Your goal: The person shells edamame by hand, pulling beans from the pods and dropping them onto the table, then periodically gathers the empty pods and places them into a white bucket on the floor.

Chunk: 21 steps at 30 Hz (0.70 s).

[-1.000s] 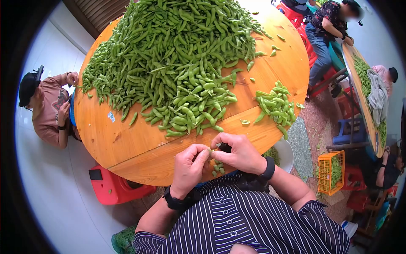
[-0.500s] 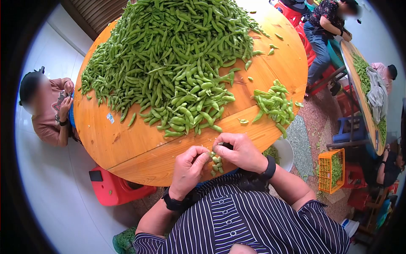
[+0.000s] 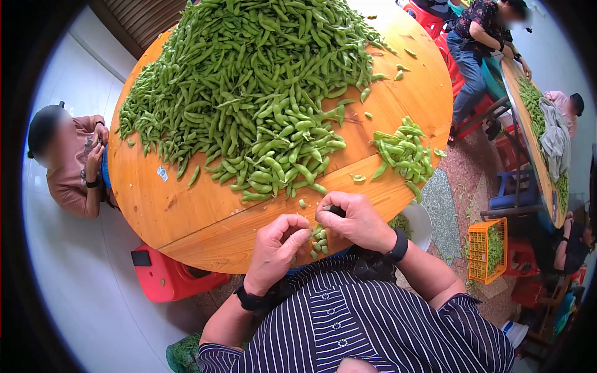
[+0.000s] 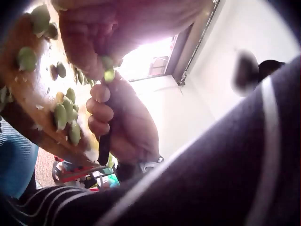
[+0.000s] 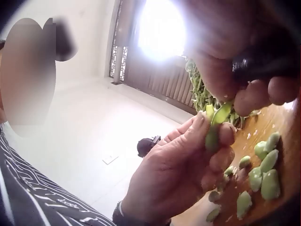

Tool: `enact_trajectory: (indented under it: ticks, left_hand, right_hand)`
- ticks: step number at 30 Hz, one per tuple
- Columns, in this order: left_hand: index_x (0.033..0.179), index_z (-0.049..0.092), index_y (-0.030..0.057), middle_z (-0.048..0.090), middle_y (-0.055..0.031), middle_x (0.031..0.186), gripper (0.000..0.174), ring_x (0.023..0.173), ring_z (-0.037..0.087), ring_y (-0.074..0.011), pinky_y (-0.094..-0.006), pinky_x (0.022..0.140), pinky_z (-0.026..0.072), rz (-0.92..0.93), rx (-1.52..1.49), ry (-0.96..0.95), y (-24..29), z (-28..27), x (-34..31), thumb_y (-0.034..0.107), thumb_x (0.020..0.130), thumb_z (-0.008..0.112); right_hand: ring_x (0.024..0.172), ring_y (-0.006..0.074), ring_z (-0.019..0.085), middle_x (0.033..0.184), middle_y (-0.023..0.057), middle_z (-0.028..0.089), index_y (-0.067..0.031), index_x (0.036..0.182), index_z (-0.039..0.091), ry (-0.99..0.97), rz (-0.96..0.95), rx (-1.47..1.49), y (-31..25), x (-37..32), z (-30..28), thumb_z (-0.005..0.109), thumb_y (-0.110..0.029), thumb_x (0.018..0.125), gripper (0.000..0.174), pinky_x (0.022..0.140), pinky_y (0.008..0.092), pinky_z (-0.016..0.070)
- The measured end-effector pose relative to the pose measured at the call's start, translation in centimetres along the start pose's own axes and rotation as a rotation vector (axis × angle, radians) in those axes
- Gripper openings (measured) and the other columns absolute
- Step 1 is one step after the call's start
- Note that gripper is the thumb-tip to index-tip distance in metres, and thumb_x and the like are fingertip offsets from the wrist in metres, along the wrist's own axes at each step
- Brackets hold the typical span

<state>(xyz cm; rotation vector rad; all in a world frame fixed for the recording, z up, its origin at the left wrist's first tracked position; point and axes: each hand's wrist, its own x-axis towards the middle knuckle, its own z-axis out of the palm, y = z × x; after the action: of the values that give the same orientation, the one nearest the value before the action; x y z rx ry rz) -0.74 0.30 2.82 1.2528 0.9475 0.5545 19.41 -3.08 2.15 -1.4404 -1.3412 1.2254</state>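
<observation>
My left hand (image 3: 277, 248) pinches a split green soybean pod (image 5: 213, 134) between thumb and fingertips. Close to it on the right, my right hand (image 3: 357, 224) has its fingertips at the pod's other end. Its curled fingers grip a dark narrow object (image 4: 104, 148), whose kind I cannot tell; in the right wrist view the object shows black and shiny. Shelled green beans (image 5: 269, 183) lie loose on the round wooden table (image 3: 205, 230) just under both hands. Beyond them rises a large heap of whole pods (image 3: 249, 99).
A smaller pile of pods (image 3: 404, 152) sits at the table's right side. Below that edge is a pale basin (image 3: 420, 227). A red stool (image 3: 161, 273) stands at the left, an orange crate (image 3: 487, 252) at the right. Another person (image 3: 78, 165) sits across the left edge.
My fingertips met a second ago; they have drawn slightly apart, uncovering the beans between my hands. A small green piece now lies on the table just beyond my fingers.
</observation>
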Motion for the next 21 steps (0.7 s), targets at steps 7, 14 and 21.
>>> enact_trajectory:
  ticks: [7,14,21]
  left_hand:
    - [0.103,0.061,0.0020,0.064,-0.0006,0.085,0.010,0.072,0.062,-0.0060,-0.0206,0.060,0.0549,-0.025,-0.236,0.007,-0.3,-0.2,0.4,0.006,0.094,0.063]
    - [0.104,0.060,0.0012,0.065,-0.0018,0.085,0.011,0.071,0.063,-0.0069,-0.0204,0.061,0.0559,-0.021,-0.317,0.018,-0.5,-0.1,0.8,0.007,0.094,0.063]
    - [0.105,0.060,0.0023,0.065,-0.0028,0.087,0.012,0.072,0.063,-0.0075,-0.0218,0.063,0.0554,-0.041,-0.271,0.003,-0.3,0.3,0.7,0.005,0.094,0.062]
  right_hand:
    - [0.067,0.0047,0.057,0.078,-0.0005,0.062,-0.0015,0.105,0.062,-0.104,0.154,0.217,-1.1,-0.3,-0.2,0.064,-0.012,0.088,0.020,0.059,0.0220,0.0477]
    - [0.069,0.0025,0.052,0.079,-0.0030,0.058,-0.0002,0.107,0.063,-0.053,0.165,0.346,-1.7,-0.3,-0.2,0.063,-0.008,0.084,0.024,0.061,0.0209,0.0445]
    - [0.068,0.0024,0.050,0.078,-0.0042,0.055,-0.0011,0.102,0.061,-0.083,0.184,0.347,-1.6,-0.1,0.0,0.063,-0.007,0.084,0.019,0.059,0.0207,0.0428]
